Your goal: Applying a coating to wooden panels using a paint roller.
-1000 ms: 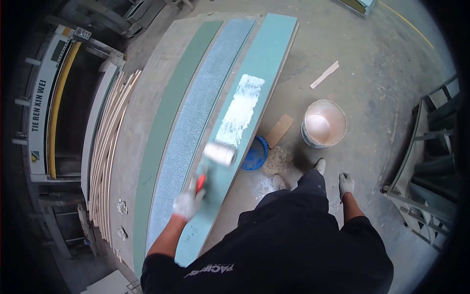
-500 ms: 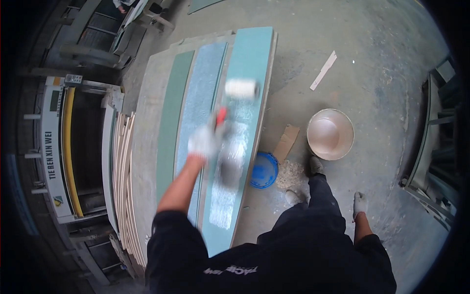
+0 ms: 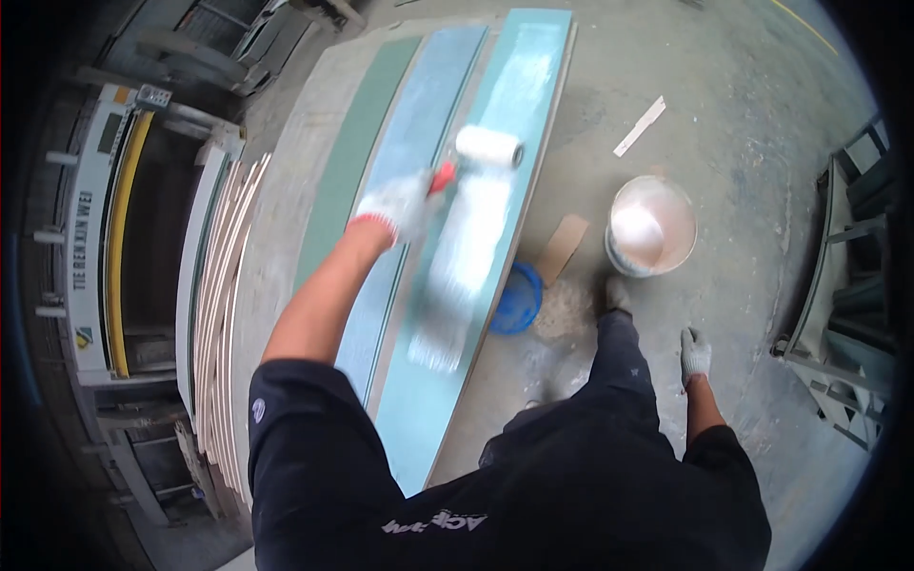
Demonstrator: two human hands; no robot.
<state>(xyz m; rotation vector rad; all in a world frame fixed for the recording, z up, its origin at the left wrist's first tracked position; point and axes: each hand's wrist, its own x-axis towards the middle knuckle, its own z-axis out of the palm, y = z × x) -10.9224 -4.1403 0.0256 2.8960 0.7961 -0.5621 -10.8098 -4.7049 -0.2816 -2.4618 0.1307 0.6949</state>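
A white paint roller (image 3: 488,147) lies across the right-hand light teal board (image 3: 407,407), which bears a wet, shiny white streak. My left hand (image 3: 398,206), in a white knit glove with a red cuff, is closed round the roller's red handle (image 3: 442,177). Left of that board are a bluish board (image 3: 419,114) with a wet-looking surface and a darker green board (image 3: 367,133). My right hand (image 3: 696,354), also gloved, hangs at my side over the floor, fingers loosely extended and holding nothing.
An open bucket (image 3: 652,226) with pale liquid stands on the floor to the right, by my foot. Next to the boards are a blue lid (image 3: 515,301) and a cardboard piece (image 3: 564,249). Thin strips (image 3: 224,305) lean at a machine (image 3: 95,238) on the left; a metal rack (image 3: 847,285) stands right.
My left hand has pushed the roller a little farther along the board. The view has shifted, and the wet coating now reaches nearer the board's far end.
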